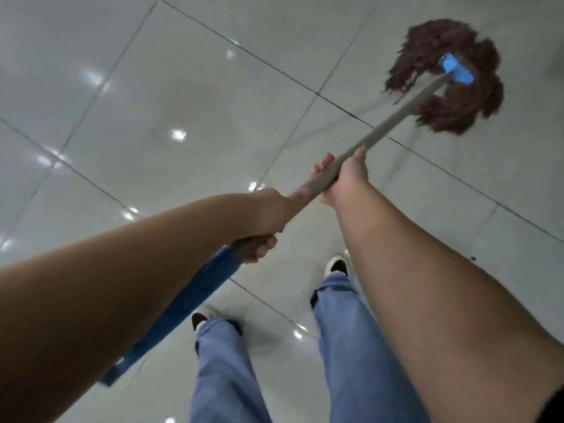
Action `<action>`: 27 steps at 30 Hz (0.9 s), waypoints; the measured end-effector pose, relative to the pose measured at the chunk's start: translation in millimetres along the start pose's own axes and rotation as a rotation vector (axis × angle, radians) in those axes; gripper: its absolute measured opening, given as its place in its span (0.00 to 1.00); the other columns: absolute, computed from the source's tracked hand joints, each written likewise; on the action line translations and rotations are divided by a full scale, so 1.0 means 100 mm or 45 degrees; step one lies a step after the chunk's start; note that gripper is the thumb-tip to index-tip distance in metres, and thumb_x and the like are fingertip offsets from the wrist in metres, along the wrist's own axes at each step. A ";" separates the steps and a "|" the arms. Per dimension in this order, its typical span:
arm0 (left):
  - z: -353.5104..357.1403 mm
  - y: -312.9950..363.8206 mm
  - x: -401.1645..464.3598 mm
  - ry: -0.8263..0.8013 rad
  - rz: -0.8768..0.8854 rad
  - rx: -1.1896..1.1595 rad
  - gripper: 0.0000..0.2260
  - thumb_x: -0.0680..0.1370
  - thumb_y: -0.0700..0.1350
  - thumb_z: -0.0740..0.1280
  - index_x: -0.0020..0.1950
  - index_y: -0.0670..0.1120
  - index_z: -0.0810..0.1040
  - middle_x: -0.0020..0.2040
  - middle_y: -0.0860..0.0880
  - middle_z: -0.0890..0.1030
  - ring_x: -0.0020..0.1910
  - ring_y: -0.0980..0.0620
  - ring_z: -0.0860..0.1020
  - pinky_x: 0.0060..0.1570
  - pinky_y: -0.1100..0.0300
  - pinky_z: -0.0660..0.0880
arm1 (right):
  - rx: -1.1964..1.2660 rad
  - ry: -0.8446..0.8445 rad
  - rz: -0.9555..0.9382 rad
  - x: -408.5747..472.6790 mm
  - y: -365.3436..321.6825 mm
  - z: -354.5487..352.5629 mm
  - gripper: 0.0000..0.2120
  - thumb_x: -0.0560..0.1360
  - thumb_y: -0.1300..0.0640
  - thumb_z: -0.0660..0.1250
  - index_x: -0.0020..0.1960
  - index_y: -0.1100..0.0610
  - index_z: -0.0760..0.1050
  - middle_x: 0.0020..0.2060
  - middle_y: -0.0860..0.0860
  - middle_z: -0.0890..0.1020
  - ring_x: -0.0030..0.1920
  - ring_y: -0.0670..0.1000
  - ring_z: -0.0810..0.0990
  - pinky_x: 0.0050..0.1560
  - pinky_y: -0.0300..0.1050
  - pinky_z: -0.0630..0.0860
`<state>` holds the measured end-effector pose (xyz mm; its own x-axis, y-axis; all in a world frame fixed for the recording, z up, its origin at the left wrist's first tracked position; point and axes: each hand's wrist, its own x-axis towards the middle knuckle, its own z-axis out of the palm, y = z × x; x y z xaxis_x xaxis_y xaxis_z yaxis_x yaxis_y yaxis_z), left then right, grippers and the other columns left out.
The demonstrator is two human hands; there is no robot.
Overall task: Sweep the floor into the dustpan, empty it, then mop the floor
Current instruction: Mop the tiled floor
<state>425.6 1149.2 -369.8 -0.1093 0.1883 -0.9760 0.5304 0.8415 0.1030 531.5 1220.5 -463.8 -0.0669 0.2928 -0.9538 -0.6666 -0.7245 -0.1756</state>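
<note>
The floor [189, 96] is glossy, smooth pale tile with dark grout lines, mirroring ceiling lights. The mop head [451, 108] is shaggy reddish-brown yarn in a bright blue plastic clamp [456, 68]. Its handle [393, 119] looks matt grey, with a blue lower sleeve [189, 300]. The trousers [360, 346] are soft blue cloth.

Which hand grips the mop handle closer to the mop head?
The right hand, on the grey shaft nearer the mop head; the left hand holds farther back, by the blue grip.

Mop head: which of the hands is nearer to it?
Right. The right hand grips the handle closer to the mop head; the left hand grips farther back.
</note>
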 end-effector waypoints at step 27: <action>1.70 -3.13 -1.70 -0.094 0.098 -0.350 0.25 0.79 0.63 0.49 0.43 0.41 0.68 0.17 0.50 0.67 0.14 0.55 0.64 0.19 0.72 0.63 | -0.885 -0.140 0.019 -2.01 2.59 -2.02 0.26 0.79 0.40 0.53 0.66 0.59 0.67 0.57 0.56 0.79 0.49 0.56 0.81 0.44 0.51 0.79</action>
<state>421.2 767.3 -268.5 -0.0104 0.2281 -0.9736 0.2860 0.9336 0.2157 522.2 848.5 -366.9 -0.1715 0.3141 -0.9338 -0.0382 -0.9492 -0.3123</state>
